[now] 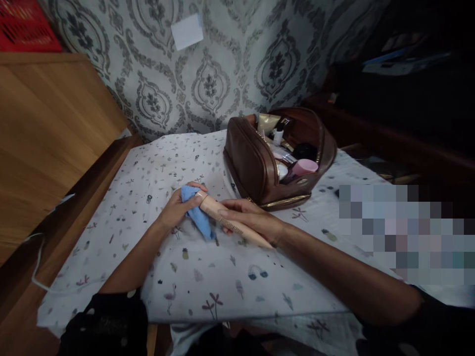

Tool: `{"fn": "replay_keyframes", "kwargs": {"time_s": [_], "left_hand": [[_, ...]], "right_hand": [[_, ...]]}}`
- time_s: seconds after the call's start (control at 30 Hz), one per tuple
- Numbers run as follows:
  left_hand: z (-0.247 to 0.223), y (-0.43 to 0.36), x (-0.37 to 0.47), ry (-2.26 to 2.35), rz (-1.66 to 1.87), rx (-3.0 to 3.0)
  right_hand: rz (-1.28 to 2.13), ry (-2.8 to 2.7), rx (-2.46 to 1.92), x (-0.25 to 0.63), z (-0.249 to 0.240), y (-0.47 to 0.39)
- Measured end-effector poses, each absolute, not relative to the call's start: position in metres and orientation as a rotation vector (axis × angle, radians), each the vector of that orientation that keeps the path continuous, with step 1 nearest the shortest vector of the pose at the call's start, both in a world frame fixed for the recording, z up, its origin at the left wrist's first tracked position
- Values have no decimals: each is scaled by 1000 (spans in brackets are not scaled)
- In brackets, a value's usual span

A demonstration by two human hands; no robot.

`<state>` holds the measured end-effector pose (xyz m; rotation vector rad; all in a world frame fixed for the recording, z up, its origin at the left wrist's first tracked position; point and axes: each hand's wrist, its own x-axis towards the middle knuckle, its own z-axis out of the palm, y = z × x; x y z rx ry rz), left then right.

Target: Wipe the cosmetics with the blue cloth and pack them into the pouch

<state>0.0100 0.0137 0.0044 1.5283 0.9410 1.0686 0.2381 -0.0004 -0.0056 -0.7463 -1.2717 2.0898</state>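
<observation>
A peach-coloured tube [232, 223] with small print lies slanted between my two hands, its cap end up and to the left, its flat end down and to the right. My left hand [178, 205] is closed on a blue cloth [200, 217], which it presses against the tube's cap end. Wrapped round the middle of the tube is my right hand [252, 217]. Just behind it stands an open brown cosmetic bag [252, 163], with a pink-capped item [305, 167] and several other cosmetics inside.
A white printed cloth [237, 291] covers the table. At the left are a wooden panel [48, 133] and a white cable [37, 267]. Patterned wallpaper [211, 84] rises behind. Dark furniture [378, 133] stands at the right, above a pixelated area.
</observation>
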Motion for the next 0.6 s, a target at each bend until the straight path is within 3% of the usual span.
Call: {"fn": "replay_keyframes", "kwargs": {"time_s": [0.23,0.6], "left_hand": [[4,14,7,896,1060,1473],[6,13,10,840,1093,1416]], "right_hand": [[2348,-1081,-477,236,-14,-2],[2251,-1159,-625,233,-16,-5]]}}
